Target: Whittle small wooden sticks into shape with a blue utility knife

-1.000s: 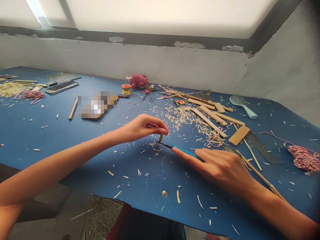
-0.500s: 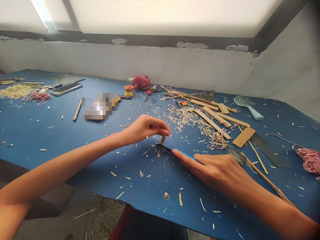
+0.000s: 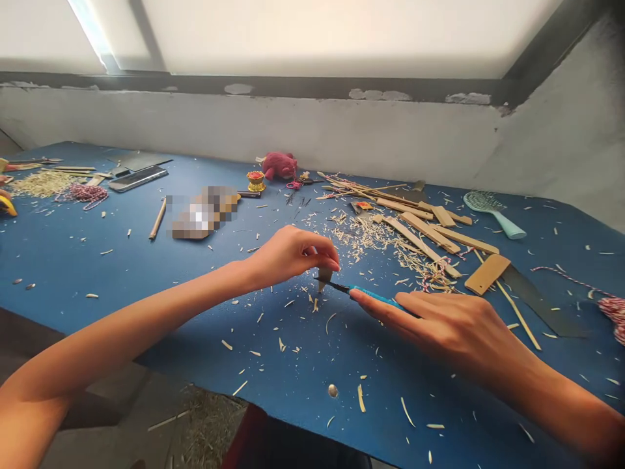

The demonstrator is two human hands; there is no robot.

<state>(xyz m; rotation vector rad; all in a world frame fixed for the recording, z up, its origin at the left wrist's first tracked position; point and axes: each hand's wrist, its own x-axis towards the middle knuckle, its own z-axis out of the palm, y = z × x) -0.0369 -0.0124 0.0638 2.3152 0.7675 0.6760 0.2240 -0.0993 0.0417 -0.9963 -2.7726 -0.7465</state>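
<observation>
My left hand (image 3: 300, 257) is closed in a pinch on a small thin piece of wood (image 3: 324, 276), held upright with its lower end just above or on the table; I cannot tell which. Wrapped round the blue handle of a craft knife (image 3: 375, 297), my right hand (image 3: 442, 319) lies to the right. The knife's dark blade points left and crosses the wood piece below my left fingertips. Pale shavings (image 3: 316, 303) are scattered under both hands.
On the blue table (image 3: 195, 345), bamboo strips (image 3: 430, 232), a shavings heap and a green hairbrush (image 3: 495, 212) lie right. A red plush toy (image 3: 279, 165) sits at the back. A phone (image 3: 139, 178) lies left, with another person's hand (image 3: 4, 185) at the edge.
My right hand and knife have shifted slightly right; the blade now crosses the wood piece higher up. A stick with a grey blade beside my right hand is no longer visible. Another person's hand appears at left.
</observation>
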